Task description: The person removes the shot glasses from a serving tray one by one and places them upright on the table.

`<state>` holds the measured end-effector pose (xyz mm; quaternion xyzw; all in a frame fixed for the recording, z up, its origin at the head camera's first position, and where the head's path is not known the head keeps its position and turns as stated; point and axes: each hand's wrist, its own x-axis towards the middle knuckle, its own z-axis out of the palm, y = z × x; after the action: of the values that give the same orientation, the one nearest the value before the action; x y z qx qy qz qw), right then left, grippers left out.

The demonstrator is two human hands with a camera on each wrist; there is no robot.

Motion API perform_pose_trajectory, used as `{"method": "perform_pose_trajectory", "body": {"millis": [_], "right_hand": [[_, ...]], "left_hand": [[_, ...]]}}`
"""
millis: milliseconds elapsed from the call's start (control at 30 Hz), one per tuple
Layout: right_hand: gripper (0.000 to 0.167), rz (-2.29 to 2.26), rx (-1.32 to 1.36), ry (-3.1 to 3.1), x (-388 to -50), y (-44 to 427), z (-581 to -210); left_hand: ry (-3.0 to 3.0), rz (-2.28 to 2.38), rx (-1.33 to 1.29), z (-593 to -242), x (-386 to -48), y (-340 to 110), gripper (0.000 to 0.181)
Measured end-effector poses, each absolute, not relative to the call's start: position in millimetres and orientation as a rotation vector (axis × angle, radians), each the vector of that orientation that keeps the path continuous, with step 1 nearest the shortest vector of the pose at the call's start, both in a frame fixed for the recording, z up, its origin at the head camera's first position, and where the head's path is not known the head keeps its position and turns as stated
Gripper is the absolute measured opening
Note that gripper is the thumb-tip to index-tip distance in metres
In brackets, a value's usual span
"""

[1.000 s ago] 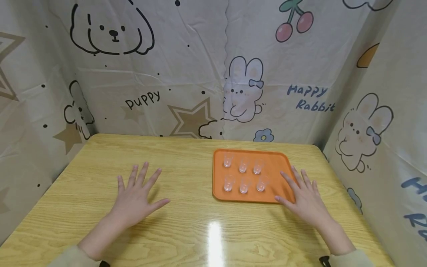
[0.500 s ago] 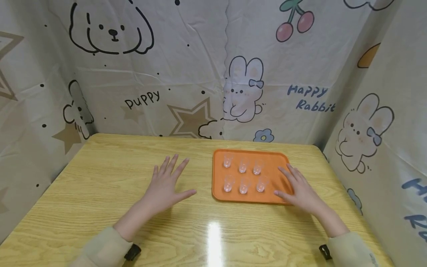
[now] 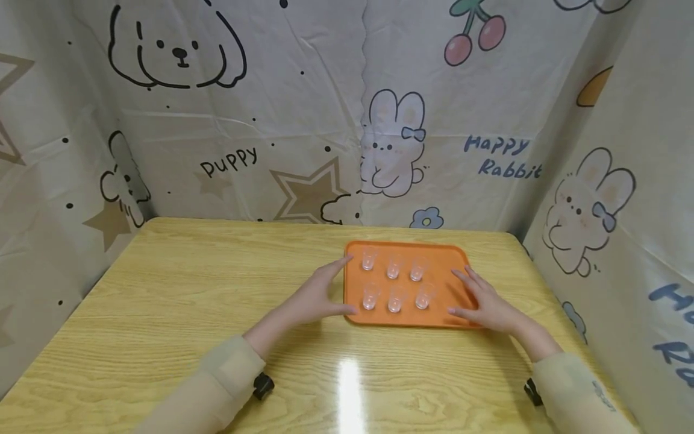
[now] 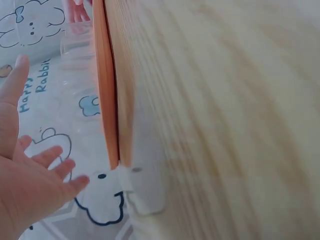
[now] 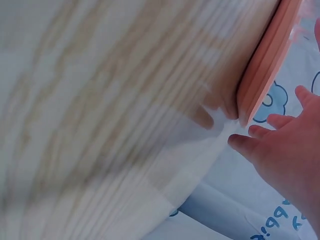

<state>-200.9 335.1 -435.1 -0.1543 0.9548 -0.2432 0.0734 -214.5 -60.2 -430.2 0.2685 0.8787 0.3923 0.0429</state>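
Observation:
An orange tray (image 3: 441,260) lies flat on the table, carrying several small clear cups (image 3: 394,269) in two rows. At its left end is my left hand (image 3: 314,298), thumb and fingers spread apart toward the rim. My right hand (image 3: 485,307) is at the opposite end, its fingers and thumb reaching over that side in the head view. From the left wrist, the left hand (image 4: 37,187) appears apart from the tray's edge (image 4: 105,85). A gap also shows between the right hand (image 5: 290,150) and the tray edge (image 5: 267,62) in the right wrist view.
The wood-grain table (image 3: 217,271) extends left of and in front of the tray. A printed cloth (image 3: 244,114) with cartoon animals hangs behind the table and along both sides. A bright light reflection falls on the table's front part.
My left hand has travelled right, from over the bare table to the tray's left end. My right hand has shifted slightly in at the right end. Tray and cups stay in place.

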Motion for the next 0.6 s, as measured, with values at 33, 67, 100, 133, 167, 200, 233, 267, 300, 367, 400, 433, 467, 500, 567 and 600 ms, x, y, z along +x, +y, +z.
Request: {"method": "perform_pose_trajectory", "body": {"millis": [33,67,100,133,167,200,233,267,300,367,400,433,467,500,567,600], "right_hand": [[0.09,-0.721,-0.455,2.864,-201.2,336.1,-435.0],[0.091,-0.712,-0.448,2.862,-201.2,336.8,-434.7],[0.091,-0.707,-0.443,2.861,-201.2,337.7,-434.6],[0.092,-0.698,-0.438,2.863,-201.3,338.5,-435.1],[0.093,-0.694,-0.433,2.865,-201.2,339.4,-435.6],[0.093,-0.685,-0.431,2.868,-201.1,340.3,-436.5],[0.094,-0.676,-0.431,2.871,-200.9,341.1,-437.5],[0.094,-0.669,-0.43,2.872,-200.7,341.8,-438.4],[0.094,-0.666,-0.43,2.871,-200.3,342.2,-439.3],[0.095,-0.661,-0.434,2.867,-199.6,342.8,-441.0],[0.096,-0.655,-0.436,2.866,-199.3,342.8,-441.5],[0.097,-0.652,-0.434,2.864,-199.1,342.6,-441.8],[0.098,-0.651,-0.435,2.863,-199.0,342.2,-442.1],[0.099,-0.645,-0.428,2.863,-198.7,341.7,-442.2],[0.101,-0.617,-0.399,2.864,-198.6,340.9,-442.4],[0.103,-0.603,-0.384,2.867,-198.5,340.4,-442.4]], "left_hand": [[2.655,1.223,0.822,-431.3,-216.6,-56.8,0.105],[2.625,1.242,0.821,-431.9,-218.7,-53.7,0.104],[2.597,1.262,0.821,-432.6,-220.6,-50.9,0.103],[2.571,1.278,0.82,-433.2,-222.3,-48.4,0.102],[2.553,1.281,0.815,-433.4,-223.9,-46.2,0.1],[2.533,1.287,0.813,-433.4,-225.2,-44.1,0.098],[2.517,1.289,0.811,-433.3,-226.4,-42.4,0.096],[2.502,1.288,0.808,-433.2,-227.4,-40.7,0.094],[2.486,1.287,0.803,-433.1,-228.3,-39.2,0.092],[2.462,1.283,0.798,-433.0,-229.6,-36.8,0.088],[2.452,1.282,0.8,-432.9,-230.2,-35.9,0.086],[2.448,1.279,0.804,-433.0,-230.8,-35.1,0.084],[2.443,1.278,0.809,-433.2,-231.2,-34.4,0.082],[2.442,1.275,0.812,-433.4,-231.7,-33.8,0.08],[2.443,1.266,0.809,-434.0,-232.4,-33.1,0.078],[2.442,1.263,0.809,-434.7,-232.9,-32.8,0.077]]}}
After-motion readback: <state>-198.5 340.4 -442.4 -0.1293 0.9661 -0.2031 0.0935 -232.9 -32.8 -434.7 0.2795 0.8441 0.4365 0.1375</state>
